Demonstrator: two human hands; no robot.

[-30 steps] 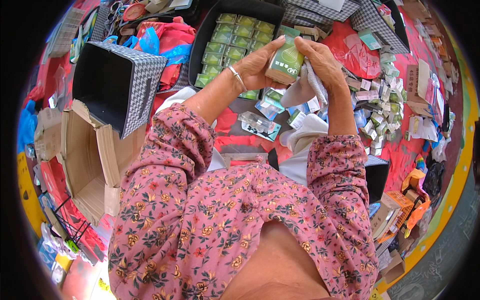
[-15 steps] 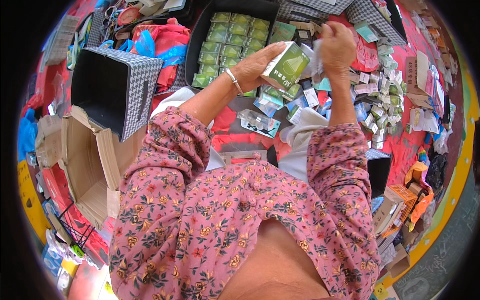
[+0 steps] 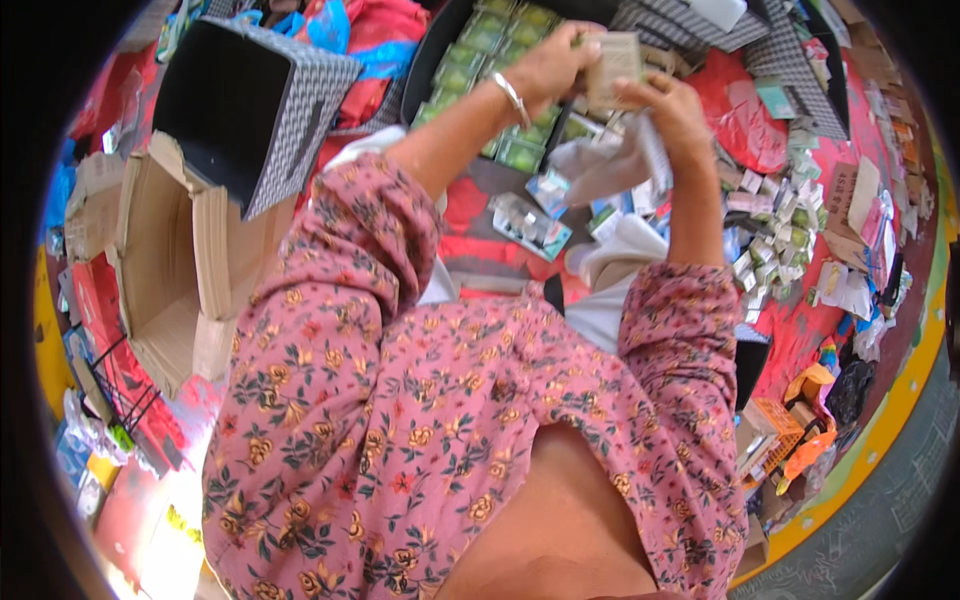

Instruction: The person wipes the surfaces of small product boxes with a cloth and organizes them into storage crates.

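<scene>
I saw two bare hands raised near the top of the view, with a small box [image 3: 613, 70] between them, its pale tan face turned up toward my camera. The left hand [image 3: 550, 72], a silvery bracelet [image 3: 512, 98] at its wrist, grasped the box from the left. The right hand [image 3: 680, 118] was curled around a whitish cloth [image 3: 605, 168] that hung below it, slightly blurred, and its fingers met the box's lower right side. To the left of the box I saw a black bin [image 3: 424, 62] holding rows of green boxes [image 3: 465, 70]. A blister pack [image 3: 530, 226] lay nearer the person, on the red-and-dark ground. On the right was a heap of little cartons [image 3: 775, 235]; on the left, an open cardboard box [image 3: 155, 285] stood beside a black-lined houndstooth bin [image 3: 300, 115]
</scene>
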